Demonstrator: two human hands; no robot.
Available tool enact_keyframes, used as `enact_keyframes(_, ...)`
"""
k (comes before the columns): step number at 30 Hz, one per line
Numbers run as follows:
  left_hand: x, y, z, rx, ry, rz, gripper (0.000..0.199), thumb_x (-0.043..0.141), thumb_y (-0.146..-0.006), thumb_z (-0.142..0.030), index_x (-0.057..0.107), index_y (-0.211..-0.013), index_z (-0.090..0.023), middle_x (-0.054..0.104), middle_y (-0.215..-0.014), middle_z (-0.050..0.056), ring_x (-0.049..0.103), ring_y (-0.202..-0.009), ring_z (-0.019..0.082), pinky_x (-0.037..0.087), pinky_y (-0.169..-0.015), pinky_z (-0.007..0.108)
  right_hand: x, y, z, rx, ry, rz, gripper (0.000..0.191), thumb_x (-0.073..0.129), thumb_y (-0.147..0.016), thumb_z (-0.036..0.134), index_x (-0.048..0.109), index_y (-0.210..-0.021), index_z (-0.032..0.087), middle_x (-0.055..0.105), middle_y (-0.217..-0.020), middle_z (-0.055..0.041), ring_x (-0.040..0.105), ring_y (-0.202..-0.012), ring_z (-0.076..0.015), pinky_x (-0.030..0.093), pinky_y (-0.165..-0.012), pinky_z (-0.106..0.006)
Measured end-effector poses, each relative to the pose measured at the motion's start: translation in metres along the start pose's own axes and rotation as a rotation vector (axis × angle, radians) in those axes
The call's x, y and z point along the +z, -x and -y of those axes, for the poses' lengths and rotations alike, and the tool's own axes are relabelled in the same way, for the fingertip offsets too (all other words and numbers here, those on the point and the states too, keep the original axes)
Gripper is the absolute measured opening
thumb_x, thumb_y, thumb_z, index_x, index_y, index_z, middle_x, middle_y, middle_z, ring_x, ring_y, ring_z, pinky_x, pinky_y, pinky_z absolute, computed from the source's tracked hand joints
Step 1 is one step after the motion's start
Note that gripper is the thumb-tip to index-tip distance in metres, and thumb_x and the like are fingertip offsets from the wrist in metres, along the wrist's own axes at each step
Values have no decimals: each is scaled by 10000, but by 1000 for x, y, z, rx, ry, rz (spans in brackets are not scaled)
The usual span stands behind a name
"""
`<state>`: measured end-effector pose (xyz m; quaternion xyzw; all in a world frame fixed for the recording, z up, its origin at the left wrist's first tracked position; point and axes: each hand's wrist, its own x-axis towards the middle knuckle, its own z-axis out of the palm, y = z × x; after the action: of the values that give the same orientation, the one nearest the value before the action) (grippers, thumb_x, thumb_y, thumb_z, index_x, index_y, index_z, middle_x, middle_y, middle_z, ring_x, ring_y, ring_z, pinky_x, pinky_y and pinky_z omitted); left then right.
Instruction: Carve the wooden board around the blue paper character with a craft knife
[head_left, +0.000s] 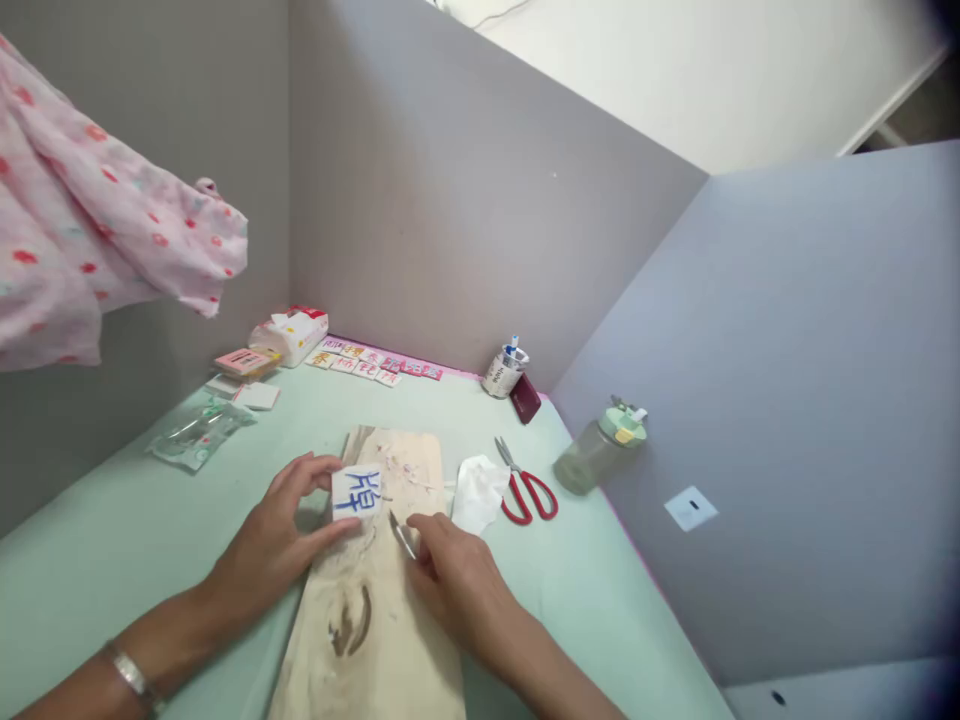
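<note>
A white square piece (357, 492) with a blue hand-drawn character lies over the upper part of a wooden board (405, 610). My left hand (281, 520) grips it at its left side, thumb below and fingers above. My right hand (457, 570) is closed around a small knife (402, 534), its pointed blade aimed up and left, just right of the piece and apart from it. Pale shavings (409, 470) are scattered on the board near its far end. The knife's handle is mostly hidden in my fingers.
Right of the board lie a crumpled tissue (478, 492) and red-handled scissors (529, 495). Beyond are a bottle (600, 450), a pen cup (505, 372) and a dark red box (526, 399). Lettered cards (367, 360), a tissue pack (292, 332) and a plastic packet (201, 432) sit at the back left.
</note>
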<state>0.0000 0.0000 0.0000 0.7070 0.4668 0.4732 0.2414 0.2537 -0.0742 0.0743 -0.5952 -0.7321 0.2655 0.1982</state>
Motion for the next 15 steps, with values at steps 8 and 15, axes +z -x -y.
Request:
enact_keyframes(8,-22,-17,-27,-286,283,-256,694,838,-789,-702,564,-1289,-306,802,-1167,60,772,-1205,346,586,-1052,466,2,-5,28,145,-577,293,214,568,-791,150,647,-979,214,611,-668,49,590,-588,-146,501,-607,-253)
enact_keyframes(15,-36,-28,-39,-368,408,-355,754,908,-715,-631,527,-1267,-287,793,-1264,103,733,-1296,355,538,-1119,484,65,-39,33,185,-1173,493,285,784,-669,269,592,-871,210,792,-902,-64,758,-658,-196,635,-600,-328)
